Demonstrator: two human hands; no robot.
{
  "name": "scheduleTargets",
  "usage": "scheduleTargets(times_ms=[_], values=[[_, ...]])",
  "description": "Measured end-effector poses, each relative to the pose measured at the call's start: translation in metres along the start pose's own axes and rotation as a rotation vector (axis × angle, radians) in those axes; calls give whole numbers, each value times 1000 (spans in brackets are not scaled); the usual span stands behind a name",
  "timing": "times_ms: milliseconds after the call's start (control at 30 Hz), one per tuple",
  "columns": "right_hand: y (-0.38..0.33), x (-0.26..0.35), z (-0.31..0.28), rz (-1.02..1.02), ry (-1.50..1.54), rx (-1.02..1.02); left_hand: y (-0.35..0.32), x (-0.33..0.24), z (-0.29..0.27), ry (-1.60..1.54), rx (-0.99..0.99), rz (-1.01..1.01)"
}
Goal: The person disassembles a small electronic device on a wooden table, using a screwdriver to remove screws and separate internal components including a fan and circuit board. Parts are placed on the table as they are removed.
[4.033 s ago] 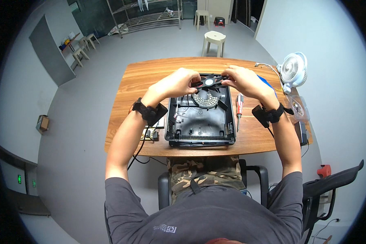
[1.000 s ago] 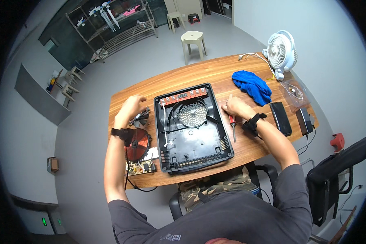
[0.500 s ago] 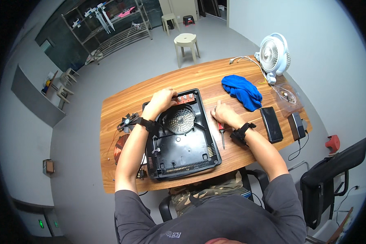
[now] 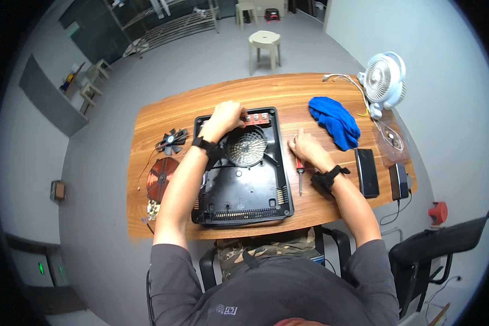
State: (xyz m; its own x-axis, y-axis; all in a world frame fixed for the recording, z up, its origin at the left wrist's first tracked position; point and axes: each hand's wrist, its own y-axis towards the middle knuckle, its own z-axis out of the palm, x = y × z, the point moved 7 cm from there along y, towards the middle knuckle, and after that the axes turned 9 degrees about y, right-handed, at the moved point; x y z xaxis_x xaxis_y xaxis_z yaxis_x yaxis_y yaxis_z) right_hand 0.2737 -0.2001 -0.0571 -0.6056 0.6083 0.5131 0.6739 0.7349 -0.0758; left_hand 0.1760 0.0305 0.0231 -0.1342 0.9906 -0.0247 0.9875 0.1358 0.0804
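Observation:
A black plastic appliance housing (image 4: pixel 242 187) lies open side up on the table, with a round grille (image 4: pixel 245 146) in its far half. At its far edge sits a narrow red-brown board (image 4: pixel 259 119) with pale fittings. My left hand (image 4: pixel 228 117) reaches over the housing, fingers curled down at the board's left end; its fingertips are partly hidden. To the right of the housing, my right hand (image 4: pixel 306 148) rests low over the tabletop. It closes over the handle of a red-handled screwdriver (image 4: pixel 300 164), whose metal shaft points toward me.
Left of the housing lie a black fan blade (image 4: pixel 172 141) and a copper coil (image 4: pixel 162 176). On the right are a blue cloth (image 4: pixel 335 122), a black phone (image 4: pixel 367 173), a power adapter (image 4: pixel 399 180), a clear bag (image 4: pixel 391 140) and a desk fan (image 4: pixel 383 81).
My view has shifted, so the scene sits differently and more of the fan blade and coil shows. Both hands stay at nearly the same places by the board and the screwdriver.

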Motion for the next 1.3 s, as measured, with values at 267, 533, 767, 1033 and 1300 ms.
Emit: scheduleTargets(times_ms=[267,533,767,1033,1300], values=[[5,-10,1,13,-30,-5,6,5,12,-25,25,-109],[6,-10,4,-5,-7,20,2,5,10,-60,39,-115],[15,-16,5,26,45,-10,3,9,12,-64,19,-112],[12,-20,-2,37,69,10,11,4,6,-35,63,-151],[16,-26,-48,56,111,-15,15,2,9,-57,53,-121]])
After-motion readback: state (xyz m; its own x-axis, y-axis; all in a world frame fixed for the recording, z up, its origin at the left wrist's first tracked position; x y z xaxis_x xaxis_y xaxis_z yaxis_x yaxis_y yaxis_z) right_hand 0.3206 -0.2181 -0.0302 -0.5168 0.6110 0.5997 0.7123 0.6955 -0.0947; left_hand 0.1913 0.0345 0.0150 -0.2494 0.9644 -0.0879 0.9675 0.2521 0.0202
